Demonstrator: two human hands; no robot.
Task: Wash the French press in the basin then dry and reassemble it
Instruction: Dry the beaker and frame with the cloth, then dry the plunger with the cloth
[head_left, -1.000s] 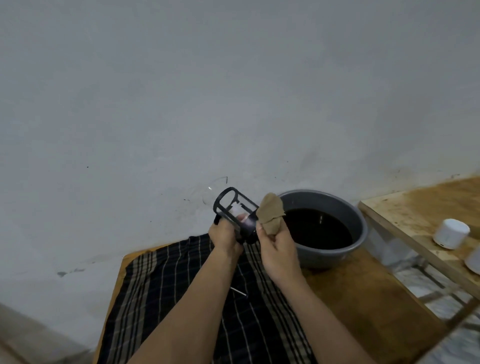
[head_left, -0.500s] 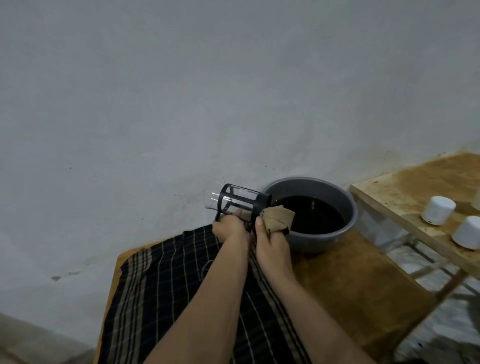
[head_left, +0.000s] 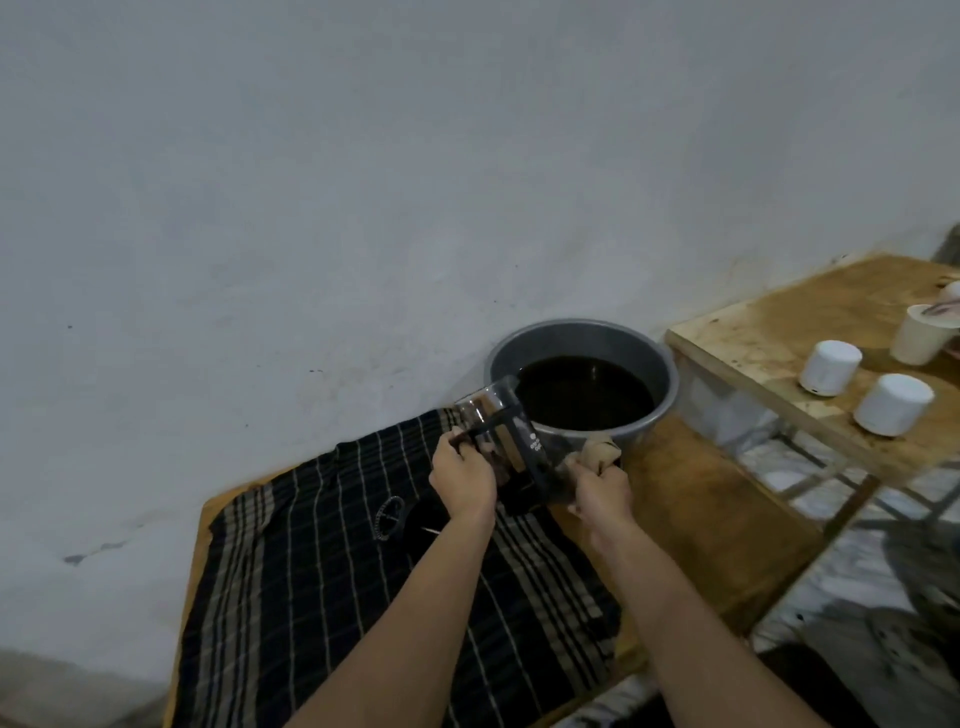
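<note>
I hold the French press carafe (head_left: 511, 439), clear glass in a black frame, almost upright over the checked cloth, just in front of the grey basin (head_left: 582, 343). My left hand (head_left: 462, 480) grips its black handle side. My right hand (head_left: 602, 491) presses a tan drying cloth (head_left: 597, 452) against the carafe's right side near its base. Dark water fills the basin. A round plunger filter part (head_left: 388, 517) and a thin metal rod (head_left: 430, 530) lie on the checked cloth to the left of my left wrist.
A black checked cloth (head_left: 322, 597) covers the left of a low wooden table (head_left: 701, 519). To the right stands a second wooden table (head_left: 810, 332) with two white cylinders (head_left: 831, 368) (head_left: 894, 404) and a paper cup (head_left: 927, 332). A grey wall rises close behind.
The carafe has turned from lying sideways at chest height to nearly upright and lower, near the table. My right hand with the tan cloth has shifted to the carafe's right side.
</note>
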